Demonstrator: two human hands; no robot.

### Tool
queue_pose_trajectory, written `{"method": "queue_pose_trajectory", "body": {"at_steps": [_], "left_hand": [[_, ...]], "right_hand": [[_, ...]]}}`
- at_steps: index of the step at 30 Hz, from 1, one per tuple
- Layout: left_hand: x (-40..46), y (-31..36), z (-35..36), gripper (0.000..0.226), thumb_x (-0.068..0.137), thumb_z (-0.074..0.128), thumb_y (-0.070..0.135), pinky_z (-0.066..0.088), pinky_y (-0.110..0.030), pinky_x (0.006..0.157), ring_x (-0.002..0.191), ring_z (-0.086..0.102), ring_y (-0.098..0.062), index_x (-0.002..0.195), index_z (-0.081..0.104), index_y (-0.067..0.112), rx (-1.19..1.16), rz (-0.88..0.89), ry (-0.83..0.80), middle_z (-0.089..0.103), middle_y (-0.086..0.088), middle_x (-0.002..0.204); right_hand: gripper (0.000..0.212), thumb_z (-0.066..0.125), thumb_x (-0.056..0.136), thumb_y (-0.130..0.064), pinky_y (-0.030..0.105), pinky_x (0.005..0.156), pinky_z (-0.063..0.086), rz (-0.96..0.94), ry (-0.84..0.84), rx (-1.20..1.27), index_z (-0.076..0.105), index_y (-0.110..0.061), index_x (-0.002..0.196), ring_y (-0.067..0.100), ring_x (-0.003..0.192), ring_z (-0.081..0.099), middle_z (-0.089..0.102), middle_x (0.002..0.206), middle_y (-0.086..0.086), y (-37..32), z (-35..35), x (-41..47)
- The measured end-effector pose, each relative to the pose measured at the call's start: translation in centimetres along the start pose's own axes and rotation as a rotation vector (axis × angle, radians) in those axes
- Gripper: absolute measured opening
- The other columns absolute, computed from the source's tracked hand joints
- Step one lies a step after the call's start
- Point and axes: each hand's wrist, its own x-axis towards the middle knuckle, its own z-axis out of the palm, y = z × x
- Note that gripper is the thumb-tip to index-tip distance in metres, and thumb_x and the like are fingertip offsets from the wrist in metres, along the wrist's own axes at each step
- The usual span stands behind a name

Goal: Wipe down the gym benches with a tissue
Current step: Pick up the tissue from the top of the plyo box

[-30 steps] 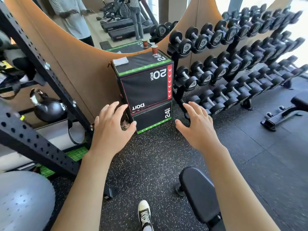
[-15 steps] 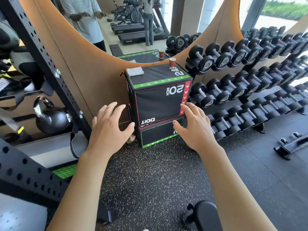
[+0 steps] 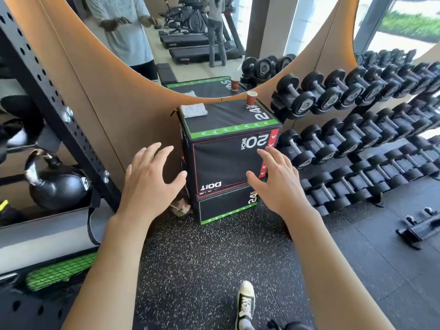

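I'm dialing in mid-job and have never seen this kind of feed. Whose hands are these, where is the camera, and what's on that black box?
There is no machine here. The single picture comes from a camera worn on a person's head, looking forward and down. The left hand and right hand are bare, spread open and hold nothing. Ahead, a black box stands against the wall. On its top lie a folded white tissue and a small paper cup. Dumbbells fill a rack to the right, and a kettlebell sits to the left.
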Motion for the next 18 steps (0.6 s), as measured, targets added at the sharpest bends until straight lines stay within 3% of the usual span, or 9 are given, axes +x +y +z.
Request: {"method": "queue_pose_trajectory", "body": {"at_steps": [18], "left_hand": [[22.6, 7.4, 12.4, 0.065, 0.097, 0.061, 0.051, 0.029, -0.055, 0.125, 0.154, 0.027, -0.023, 0.155, 0.047, 0.026, 0.092, -0.080, 0.006, 0.037, 0.000, 0.165]], "right_hand": [[0.066, 0.055, 0.097, -0.055, 0.050, 0.119, 0.026, 0.021, -0.073, 0.108, 0.041, -0.027, 0.155, 0.021, 0.151, 0.024, 0.033, 0.163, -0.005, 14.9, 2.8, 26.1]]}}
